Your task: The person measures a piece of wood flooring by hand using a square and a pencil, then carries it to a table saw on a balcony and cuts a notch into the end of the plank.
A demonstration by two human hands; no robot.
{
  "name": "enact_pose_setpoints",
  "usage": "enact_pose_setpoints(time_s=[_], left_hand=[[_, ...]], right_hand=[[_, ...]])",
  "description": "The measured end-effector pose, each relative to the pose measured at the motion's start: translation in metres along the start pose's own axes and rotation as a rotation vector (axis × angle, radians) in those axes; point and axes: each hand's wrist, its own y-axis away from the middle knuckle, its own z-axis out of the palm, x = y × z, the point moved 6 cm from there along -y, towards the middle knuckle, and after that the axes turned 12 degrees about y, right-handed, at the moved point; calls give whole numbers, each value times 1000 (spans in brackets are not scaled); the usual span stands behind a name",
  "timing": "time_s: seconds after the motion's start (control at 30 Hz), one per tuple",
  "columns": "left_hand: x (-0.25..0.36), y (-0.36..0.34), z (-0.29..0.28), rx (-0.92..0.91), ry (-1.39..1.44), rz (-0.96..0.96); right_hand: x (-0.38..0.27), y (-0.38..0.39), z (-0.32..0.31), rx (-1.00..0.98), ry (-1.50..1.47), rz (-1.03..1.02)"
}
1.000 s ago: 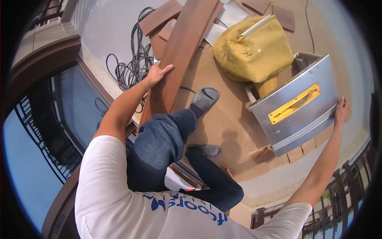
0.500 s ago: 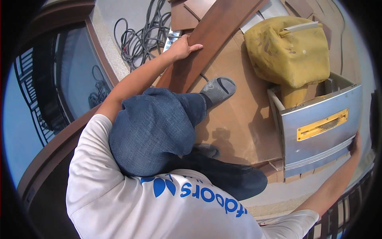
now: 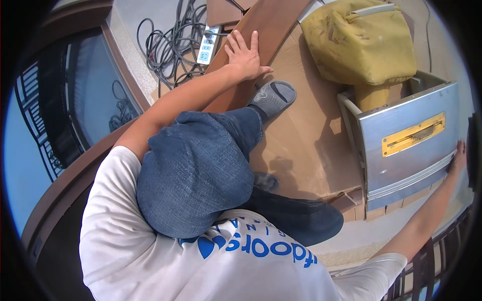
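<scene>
- Steadying the brown plank [image 3: 273, 29], seemingly; how's each grip?
- Left hand [image 3: 245, 62] is spreading its fingers apart over it, clamping nothing; right hand [image 3: 458, 159] is sitting at the right edge of the table saw [image 3: 405, 163]; can't tell its closure.
- Plank's location; next move?
- Lying slantwise left of the table saw; next move's probably calling for a firmer left hold.

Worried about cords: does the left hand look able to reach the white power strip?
Probably yes: the left hand, open on the brown plank, is near the power strip, whose lower end lies uncovered.
</scene>
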Motion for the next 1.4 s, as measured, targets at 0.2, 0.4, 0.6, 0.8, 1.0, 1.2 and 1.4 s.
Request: enact_pose_setpoints(time_s=[0.2,0.4,0.6,0.8,1.0,1.2,1.4], left_hand=[[-14,5,10,179,83,-60],[-40,18,-38,193,283,210],[-56,89,-121,143,810,406],[-30,173,-270,320,1207,532],[10,248,-456,765,1101,978],[38,293,-559,1092,1182,1140],[92,276,-610,812,1415,1289]], right_hand=[[-116,195,26,645,67,-84],[-185,368,58,610,347,-236],[-179,377,55,607,345,-116],[-170,387,48,717,340,-87],[-171,395,47,747,234,-46],[-177,493,63,713,-48,-162],[-214,559,36,573,-250,-215]])
